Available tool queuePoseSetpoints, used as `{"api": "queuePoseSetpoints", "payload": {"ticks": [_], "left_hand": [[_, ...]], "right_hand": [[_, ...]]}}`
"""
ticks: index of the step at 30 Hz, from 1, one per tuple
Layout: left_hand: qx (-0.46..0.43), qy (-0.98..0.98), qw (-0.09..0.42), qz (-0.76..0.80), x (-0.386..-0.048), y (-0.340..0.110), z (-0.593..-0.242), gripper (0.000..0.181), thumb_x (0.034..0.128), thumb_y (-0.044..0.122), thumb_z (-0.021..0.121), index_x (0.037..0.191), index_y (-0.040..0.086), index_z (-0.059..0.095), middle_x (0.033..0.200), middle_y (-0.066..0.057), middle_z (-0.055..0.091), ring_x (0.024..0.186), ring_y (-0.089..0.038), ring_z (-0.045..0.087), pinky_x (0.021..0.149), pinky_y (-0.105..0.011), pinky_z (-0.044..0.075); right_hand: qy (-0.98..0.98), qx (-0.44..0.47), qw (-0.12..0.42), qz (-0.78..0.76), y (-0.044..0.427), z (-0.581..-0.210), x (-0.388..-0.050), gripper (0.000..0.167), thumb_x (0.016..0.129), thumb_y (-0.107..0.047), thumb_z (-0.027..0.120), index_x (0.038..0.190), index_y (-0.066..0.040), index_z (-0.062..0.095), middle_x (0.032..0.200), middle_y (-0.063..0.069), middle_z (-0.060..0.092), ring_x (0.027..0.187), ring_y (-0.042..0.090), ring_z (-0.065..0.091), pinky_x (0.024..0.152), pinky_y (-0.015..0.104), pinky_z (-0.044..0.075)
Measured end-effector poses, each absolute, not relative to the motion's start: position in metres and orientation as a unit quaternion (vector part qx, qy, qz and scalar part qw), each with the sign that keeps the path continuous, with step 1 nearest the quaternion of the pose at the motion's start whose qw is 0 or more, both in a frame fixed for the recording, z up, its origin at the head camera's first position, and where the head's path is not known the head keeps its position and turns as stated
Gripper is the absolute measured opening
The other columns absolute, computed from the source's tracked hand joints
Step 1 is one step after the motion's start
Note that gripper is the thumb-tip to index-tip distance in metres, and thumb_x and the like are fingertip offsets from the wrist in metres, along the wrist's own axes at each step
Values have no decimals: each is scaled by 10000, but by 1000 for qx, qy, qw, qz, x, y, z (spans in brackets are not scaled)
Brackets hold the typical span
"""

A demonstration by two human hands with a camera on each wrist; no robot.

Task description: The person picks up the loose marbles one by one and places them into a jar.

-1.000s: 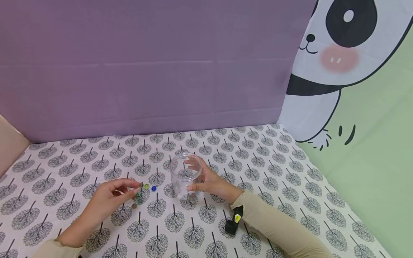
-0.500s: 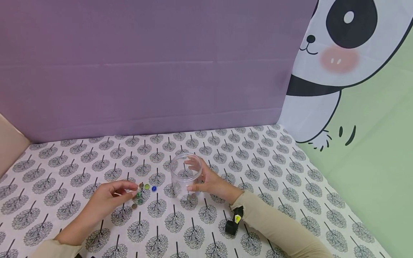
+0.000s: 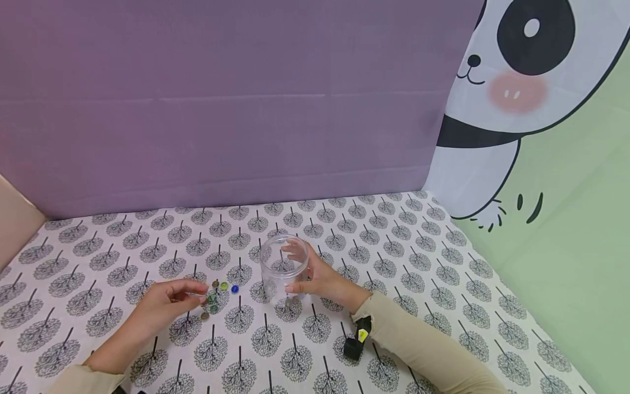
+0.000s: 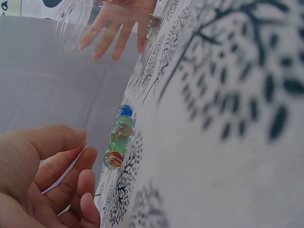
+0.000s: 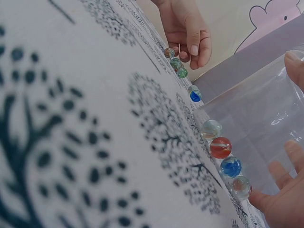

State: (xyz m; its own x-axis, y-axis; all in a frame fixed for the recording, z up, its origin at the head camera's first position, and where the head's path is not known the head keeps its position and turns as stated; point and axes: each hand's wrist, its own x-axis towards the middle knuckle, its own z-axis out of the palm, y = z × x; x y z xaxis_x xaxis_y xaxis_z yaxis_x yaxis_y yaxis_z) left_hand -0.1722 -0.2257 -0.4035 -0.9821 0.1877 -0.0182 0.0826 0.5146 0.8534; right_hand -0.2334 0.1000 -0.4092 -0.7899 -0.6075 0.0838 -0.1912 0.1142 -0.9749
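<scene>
A clear round jar [image 3: 284, 273] stands upright on the cloth in the head view, its mouth uncovered. My right hand [image 3: 322, 282] holds its right side, thumb in front and fingers behind. Several glass marbles lie low in the jar, a red marble [image 5: 221, 147] and a blue marble [image 5: 231, 166] among them. Left of the jar sits a loose group of marbles: a blue one [image 3: 235, 289], a yellow-green one [image 3: 224, 285], a brownish one [image 3: 204, 316] and others. Beside this group hovers my left hand [image 3: 169, 301], fingers loosely bent, thumb and forefinger close together; no marble shows between them.
A white cloth [image 3: 266, 336] with dark tree prints covers the table. Behind it rises a purple backdrop [image 3: 221, 109]; a green panel [image 3: 566, 230] with a panda picture stands at the right. A black wrist device [image 3: 353, 347] hangs at my right cuff.
My left hand has drawn slightly to the left, its fingertips now a little farther from the marbles. My right hand and the jar stay where they were.
</scene>
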Motion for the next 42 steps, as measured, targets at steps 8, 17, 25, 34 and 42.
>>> {"api": "queuePoseSetpoints", "payload": {"ticks": [8, 17, 25, 34, 42], "left_hand": [[84, 859, 63, 500, -173, -227, -405, 316, 856, 126, 665, 1126, -33, 624, 960, -77, 666, 735, -96, 554, 653, -227, 473], [82, 862, 79, 494, -174, -229, -408, 337, 843, 129, 682, 1126, -43, 620, 1030, -140, 668, 759, -97, 565, 672, -240, 481], [95, 874, 75, 471, -177, -229, -410, 322, 843, 124, 683, 1113, -43, 627, 1016, -147, 671, 745, -88, 555, 646, -238, 474], [88, 895, 73, 431, -176, -226, -407, 313, 822, 140, 696, 1097, 0, 645, 960, -77, 660, 749, -121, 523, 633, -254, 453], [81, 907, 78, 406, -177, -224, -406, 292, 822, 142, 695, 1085, 22, 657, 936, -54, 659, 749, -131, 529, 634, -288, 448]], "right_hand": [[725, -278, 168, -608, 100, -409, -233, 922, 758, -155, 770, 1463, -323, 200, 1503, -41, 301, 1371, 244, 304, 1049, 429, 349], [728, -291, 161, -599, 100, -410, -234, 932, 755, -202, 776, 1466, -323, 185, 1507, -19, 298, 1375, 227, 295, 1024, 363, 379], [728, -304, 157, -595, 101, -410, -235, 940, 759, -255, 777, 1470, -334, 167, 1511, -2, 290, 1374, 238, 296, 1022, 367, 380], [729, -300, 159, -595, 101, -412, -235, 927, 759, -244, 776, 1465, -329, 181, 1508, -14, 294, 1375, 229, 294, 1040, 373, 363], [723, -294, 164, -603, 100, -410, -234, 922, 768, -156, 759, 1467, -323, 182, 1508, 1, 292, 1359, 294, 315, 1007, 374, 397]]}}
